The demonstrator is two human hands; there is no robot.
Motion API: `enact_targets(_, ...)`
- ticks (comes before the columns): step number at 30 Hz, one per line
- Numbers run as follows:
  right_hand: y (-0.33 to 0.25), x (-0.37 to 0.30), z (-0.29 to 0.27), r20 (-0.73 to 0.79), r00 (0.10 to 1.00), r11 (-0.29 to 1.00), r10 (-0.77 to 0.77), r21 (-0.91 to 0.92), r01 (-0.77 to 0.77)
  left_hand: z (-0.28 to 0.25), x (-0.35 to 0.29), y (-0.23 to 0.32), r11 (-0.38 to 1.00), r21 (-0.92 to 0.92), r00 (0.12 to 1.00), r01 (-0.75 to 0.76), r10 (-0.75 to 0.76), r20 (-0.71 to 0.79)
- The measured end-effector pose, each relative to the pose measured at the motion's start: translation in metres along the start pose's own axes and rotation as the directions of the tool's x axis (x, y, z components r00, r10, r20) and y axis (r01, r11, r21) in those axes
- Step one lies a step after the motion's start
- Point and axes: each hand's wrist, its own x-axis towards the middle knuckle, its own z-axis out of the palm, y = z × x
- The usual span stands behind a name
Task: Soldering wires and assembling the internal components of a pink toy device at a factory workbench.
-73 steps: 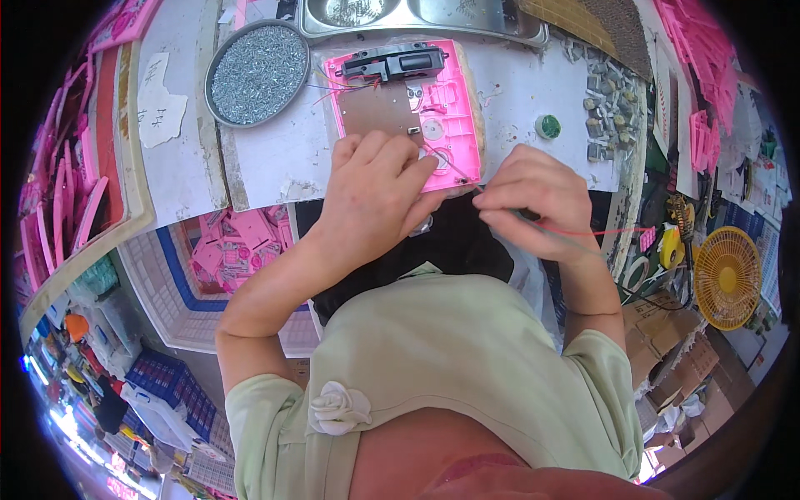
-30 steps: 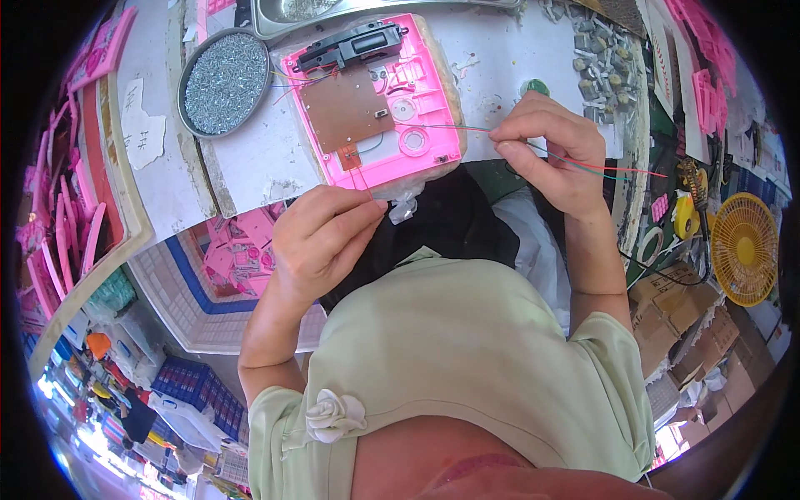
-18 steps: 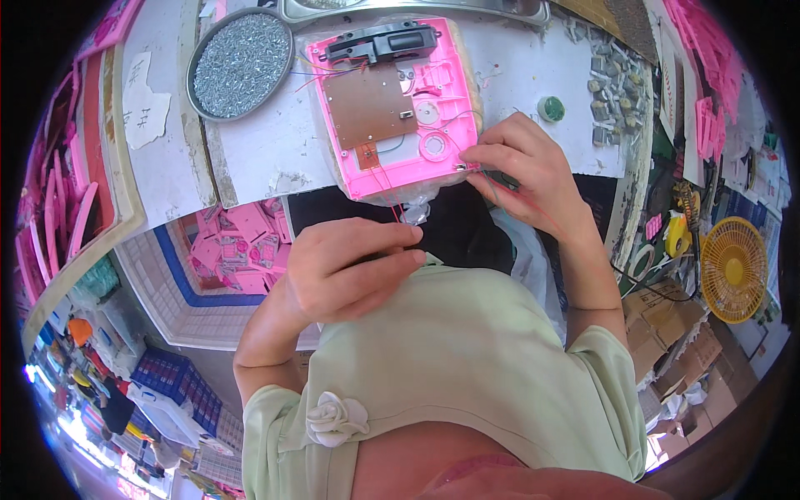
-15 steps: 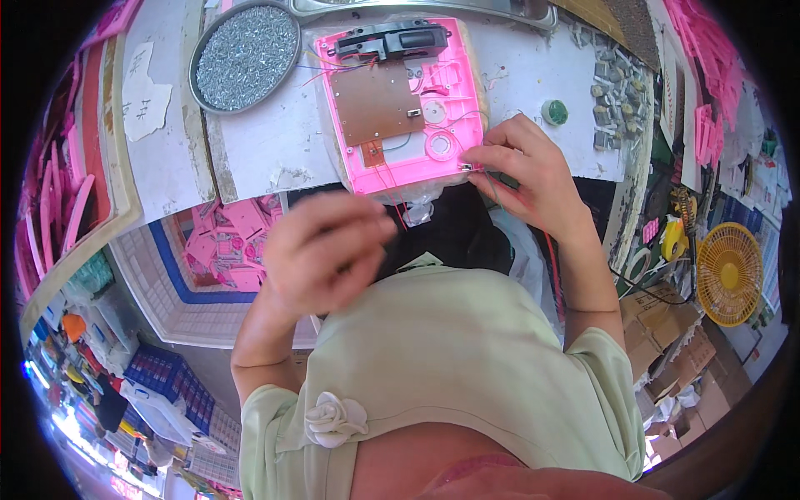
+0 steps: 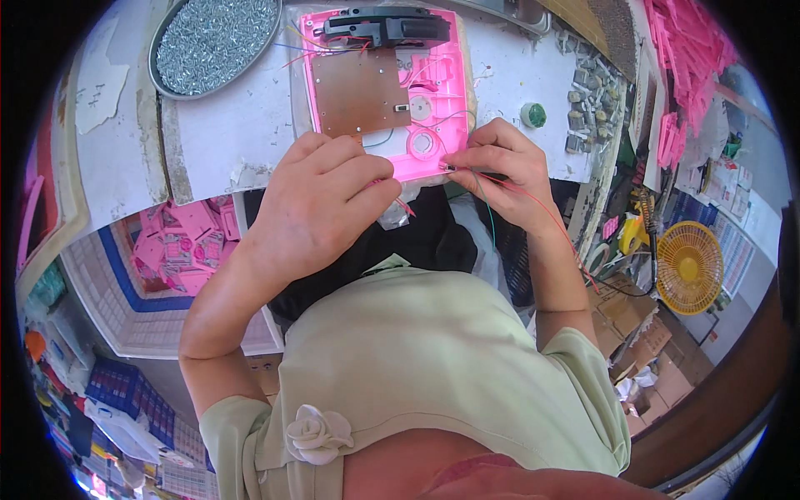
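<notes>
A worn white worktable; grey floor at lower left; yellow fan, cardboard boxes at right.

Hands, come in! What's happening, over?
Left hand at pink case, hiding its near left corner. Right hand at near right corner, red wire trailing. Brown board inside.

The pink casing lies open-side up on the table, brown board inside.

Handwritten marks on torn white paper, too small to read, nothing legible
</notes>
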Motion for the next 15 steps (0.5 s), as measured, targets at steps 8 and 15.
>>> enact_targets(8, -0.004, 0.0, -0.002, 0.017, 0.998, 0.998, 0.063, 0.002, -0.063, 0.007, 0.005, -0.003, 0.995, -0.072, 0.997, 0.072, -0.073, -0.021)
enact_targets(15, -0.009, 0.005, -0.004, 0.012, 0.999, 0.992, -0.05, -0.111, 0.051, 0.004, 0.01, -0.007, 0.991, -0.111, 0.997, 0.076, -0.077, -0.007)
